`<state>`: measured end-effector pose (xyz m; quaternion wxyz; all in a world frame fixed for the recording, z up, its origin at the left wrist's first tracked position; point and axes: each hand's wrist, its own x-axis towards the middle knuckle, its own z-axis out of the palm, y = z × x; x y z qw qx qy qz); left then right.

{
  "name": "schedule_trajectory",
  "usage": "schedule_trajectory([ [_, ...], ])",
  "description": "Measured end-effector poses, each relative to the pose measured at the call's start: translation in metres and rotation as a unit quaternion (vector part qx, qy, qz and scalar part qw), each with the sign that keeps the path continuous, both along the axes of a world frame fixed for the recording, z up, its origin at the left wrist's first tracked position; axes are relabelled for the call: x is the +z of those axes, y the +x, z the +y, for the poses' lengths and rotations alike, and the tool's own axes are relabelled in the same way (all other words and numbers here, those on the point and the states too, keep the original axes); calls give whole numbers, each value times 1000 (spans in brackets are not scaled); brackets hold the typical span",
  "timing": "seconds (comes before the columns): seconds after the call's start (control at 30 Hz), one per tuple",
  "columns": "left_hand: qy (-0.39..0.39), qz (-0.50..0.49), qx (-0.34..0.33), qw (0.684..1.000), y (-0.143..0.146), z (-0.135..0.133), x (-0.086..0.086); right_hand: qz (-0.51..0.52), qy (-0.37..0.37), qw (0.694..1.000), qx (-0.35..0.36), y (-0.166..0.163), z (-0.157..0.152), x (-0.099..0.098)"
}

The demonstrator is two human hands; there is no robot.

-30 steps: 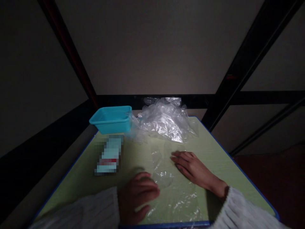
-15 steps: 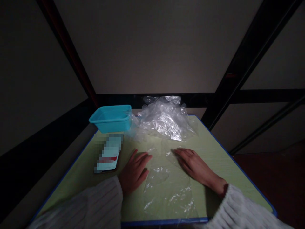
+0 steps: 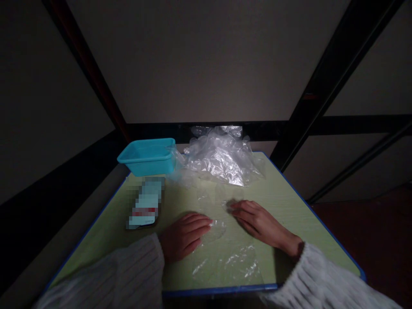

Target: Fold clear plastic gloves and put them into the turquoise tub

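Observation:
A thin clear plastic piece (image 3: 225,262), which looks like a disposable glove, lies spread on the table in front of me. Its outline is faint, with finger-like strips at the far end. My left hand (image 3: 186,236) rests palm down at its left side, fingers stretched out side by side and their tips on the film. On the right, my right hand (image 3: 257,219) lies with extended fingers, its tips touching the far part of the plastic. Neither hand visibly grips anything.
A crumpled heap of clear plastic (image 3: 222,159) stands at the back of the light green table (image 3: 283,214) with blue edging. Left of the heap is a turquoise basin (image 3: 148,159). A phone (image 3: 146,204), partly pixelated, lies before the basin. Wall panels (image 3: 206,64) rise behind.
My left hand has moved right onto the plastic, its spread fingers coming together. My right fingertips have slid slightly left. The view has shifted a little.

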<state>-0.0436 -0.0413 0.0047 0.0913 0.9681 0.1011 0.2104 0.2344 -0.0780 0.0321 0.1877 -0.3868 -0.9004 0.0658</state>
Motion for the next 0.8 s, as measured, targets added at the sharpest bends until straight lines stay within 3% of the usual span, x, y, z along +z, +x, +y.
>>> schedule_trajectory([
  [0.23, -19, 9, 1, 1000, 1, -2, 2, -9, -35, 997, 74, -9, -8, 8],
  [0.43, -20, 29, -1, 999, 2, -3, 13, -47, -57, 995, 69, -12, -12, 9],
  [0.8, -38, 18, -1, 999, 1, -2, 5, -2, -58, 995, 76, -7, -10, 9],
])
